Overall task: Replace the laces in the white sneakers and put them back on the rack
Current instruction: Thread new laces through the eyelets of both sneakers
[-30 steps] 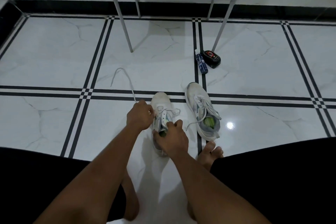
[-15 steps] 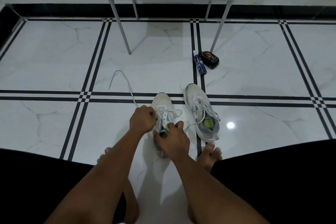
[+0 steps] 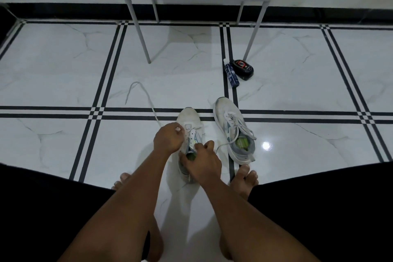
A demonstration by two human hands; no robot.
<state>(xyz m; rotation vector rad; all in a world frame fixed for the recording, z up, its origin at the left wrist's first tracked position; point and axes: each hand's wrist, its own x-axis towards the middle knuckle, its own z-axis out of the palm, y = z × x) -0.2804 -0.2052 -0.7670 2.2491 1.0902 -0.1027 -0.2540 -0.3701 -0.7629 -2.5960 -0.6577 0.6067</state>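
Left hand [image 3: 169, 139] pinches the lace [image 3: 148, 100] beside the eyelets; its free end trails away beyond the fingers. Right hand [image 3: 202, 160] grips the sneaker [image 3: 189, 118] at the tongue, fingers curled. Steady the shoe and draw the lace straight, without twisting.

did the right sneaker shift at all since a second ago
No. The right sneaker still lies across the same double black floor stripes, toe just beyond them.
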